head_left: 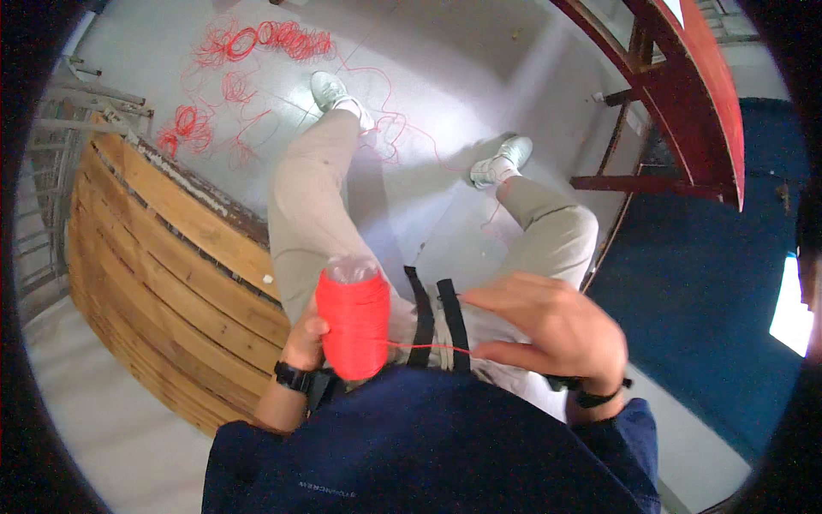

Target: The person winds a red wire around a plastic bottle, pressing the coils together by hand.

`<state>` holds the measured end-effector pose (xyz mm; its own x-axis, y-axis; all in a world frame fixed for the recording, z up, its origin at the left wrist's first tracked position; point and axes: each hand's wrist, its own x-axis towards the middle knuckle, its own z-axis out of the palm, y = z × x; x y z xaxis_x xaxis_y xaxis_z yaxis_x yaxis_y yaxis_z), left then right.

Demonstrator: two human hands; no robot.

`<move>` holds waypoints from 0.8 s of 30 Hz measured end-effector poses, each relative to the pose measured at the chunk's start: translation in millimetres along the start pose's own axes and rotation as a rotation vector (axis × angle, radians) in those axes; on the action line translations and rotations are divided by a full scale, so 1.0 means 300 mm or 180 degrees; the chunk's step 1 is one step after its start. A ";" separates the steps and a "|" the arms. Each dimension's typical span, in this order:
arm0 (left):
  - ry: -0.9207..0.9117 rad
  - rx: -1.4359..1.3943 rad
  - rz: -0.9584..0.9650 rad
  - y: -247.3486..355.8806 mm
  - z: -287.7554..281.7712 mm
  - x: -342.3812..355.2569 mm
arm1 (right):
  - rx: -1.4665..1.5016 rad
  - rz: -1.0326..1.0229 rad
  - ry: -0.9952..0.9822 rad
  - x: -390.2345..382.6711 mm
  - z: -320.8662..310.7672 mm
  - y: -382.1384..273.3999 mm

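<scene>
I'm watching the left hand (301, 345) gripping the red spool (355, 330) over the lap (401, 319), string (432, 346) running across to the right hand (556, 330), whether it's pinching I cannot tell, loose coils (295, 39) lying on the floor (445, 68).

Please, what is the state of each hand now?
Left hand: holding the red spool.
Right hand: red thread at its fingertips; grip cannot be told.

Red string (354, 330) is wound thickly round a clear core (352, 271), held in the left hand (303, 343). One strand runs to the right hand (548, 330); loose coils (295, 40) and tangles lie on the floor (445, 86).
</scene>
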<state>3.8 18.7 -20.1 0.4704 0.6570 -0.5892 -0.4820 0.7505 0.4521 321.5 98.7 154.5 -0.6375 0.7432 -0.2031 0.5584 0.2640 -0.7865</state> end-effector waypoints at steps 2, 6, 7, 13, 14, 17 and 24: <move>0.0050 -0.0235 0.0047 -0.027 -0.072 -0.007 | -0.0158 0.0094 -0.0172 0.007 -0.131 0.003; -0.0133 -0.0682 0.0002 0.028 -0.012 0.009 | -0.0601 0.0300 -0.0240 0.157 -0.321 0.117; 0.0010 -0.0505 0.0059 0.040 0.002 0.007 | -0.0391 0.0638 -0.0310 0.230 -0.340 0.166; -0.0291 -0.0101 -0.0156 0.115 0.054 0.068 | -0.0151 0.1178 -0.0935 0.614 -0.173 0.738; -0.0440 -0.0206 -0.0296 0.133 0.050 0.086 | -0.0321 0.1293 -0.1053 0.675 -0.106 0.826; -0.0575 0.0082 -0.0197 0.122 -0.001 0.063 | -0.0105 0.1625 -0.1180 0.820 0.125 1.092; -0.1162 -0.0641 -0.0707 0.088 -0.033 0.112 | -0.0638 0.1731 -0.0569 0.955 0.550 1.529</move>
<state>-0.4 59.9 -34.6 0.7901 0.4913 -0.3665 -0.4571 0.8707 0.1816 307.4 331.2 -360.7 -0.3024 0.6939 -0.6535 0.9071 -0.0012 -0.4209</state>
